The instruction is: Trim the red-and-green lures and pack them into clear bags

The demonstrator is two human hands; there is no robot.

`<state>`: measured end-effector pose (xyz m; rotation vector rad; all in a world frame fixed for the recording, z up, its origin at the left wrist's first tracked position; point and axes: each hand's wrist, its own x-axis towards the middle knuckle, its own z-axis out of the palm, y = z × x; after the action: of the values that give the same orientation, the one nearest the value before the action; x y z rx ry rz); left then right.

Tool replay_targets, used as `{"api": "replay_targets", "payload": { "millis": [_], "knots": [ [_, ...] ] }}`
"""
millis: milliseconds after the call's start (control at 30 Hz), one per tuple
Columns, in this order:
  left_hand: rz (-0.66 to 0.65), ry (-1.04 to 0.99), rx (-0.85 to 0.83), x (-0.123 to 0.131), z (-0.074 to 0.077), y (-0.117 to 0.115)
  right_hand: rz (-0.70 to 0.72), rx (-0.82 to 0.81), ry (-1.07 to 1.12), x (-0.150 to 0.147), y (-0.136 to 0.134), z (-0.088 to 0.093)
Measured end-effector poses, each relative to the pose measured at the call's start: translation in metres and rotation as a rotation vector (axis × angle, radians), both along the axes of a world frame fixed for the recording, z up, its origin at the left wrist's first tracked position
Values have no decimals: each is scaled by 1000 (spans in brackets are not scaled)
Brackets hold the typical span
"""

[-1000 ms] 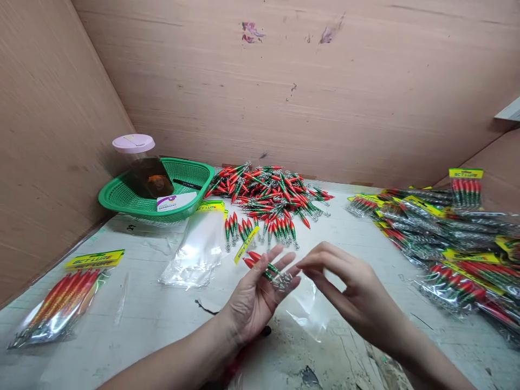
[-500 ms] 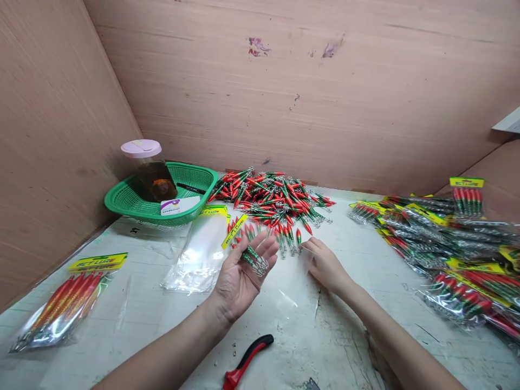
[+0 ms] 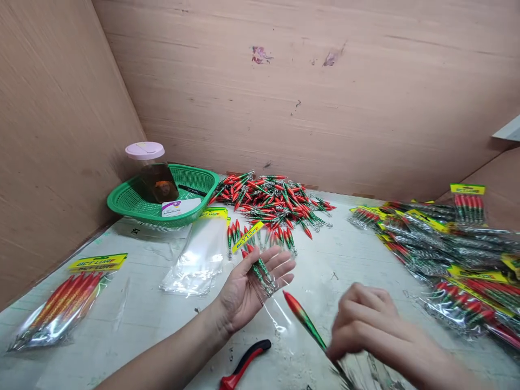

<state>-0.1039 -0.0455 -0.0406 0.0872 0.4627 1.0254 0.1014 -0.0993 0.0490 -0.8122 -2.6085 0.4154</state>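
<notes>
Plywood-walled white surface (image 3: 142, 319), left hand (image 3: 244, 287) palm-up at centre, fingers spread under several lures (image 3: 260, 268), right hand (image 3: 365, 325) at 5 o'clock pinching one red-green lure (image 3: 303, 317), lure pile (image 3: 272, 197) at 12 o'clock

We count one green basket (image 3: 201, 181), one pink-lidded jar (image 3: 145, 150), one red-handled tool (image 3: 244, 365), one packed bag (image 3: 60, 303) at left, and lures (image 3: 272, 197) beyond counting.

Bright, even light; shadows are soft. The right hand (image 3: 368, 325) holding a red and green plastic lure (image 3: 303, 316) looks blurry. Clear plastic bags (image 3: 195, 254) shine white. Edges look bent.
</notes>
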Motion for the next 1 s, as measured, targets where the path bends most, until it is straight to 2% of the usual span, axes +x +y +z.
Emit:
{"api": "replay_targets", "payload": {
  "millis": [67, 167, 267, 433, 633, 800, 1000],
  "knots": [
    [-26, 3, 8, 2, 0, -2, -138, 145, 1, -17, 2, -15],
    [-66, -8, 50, 4, -1, -5, -303, 412, 139, -34, 6, -36],
    [-84, -23, 55, 6, -3, -7, -377, 527, 171, -39, 5, -44],
    [-71, -44, 36, 8, -4, -10, -437, 589, 171, -41, 2, -49],
    [-3, -12, 4, 9, -3, -8, -414, 614, 160, -42, 7, -56],
    [-5, -8, 0, 9, -3, -7, -426, 649, 197, -41, 7, -57],
    [-12, 28, -14, 9, -6, -8, -462, 588, 244, -44, 18, -55]
  ]
}}
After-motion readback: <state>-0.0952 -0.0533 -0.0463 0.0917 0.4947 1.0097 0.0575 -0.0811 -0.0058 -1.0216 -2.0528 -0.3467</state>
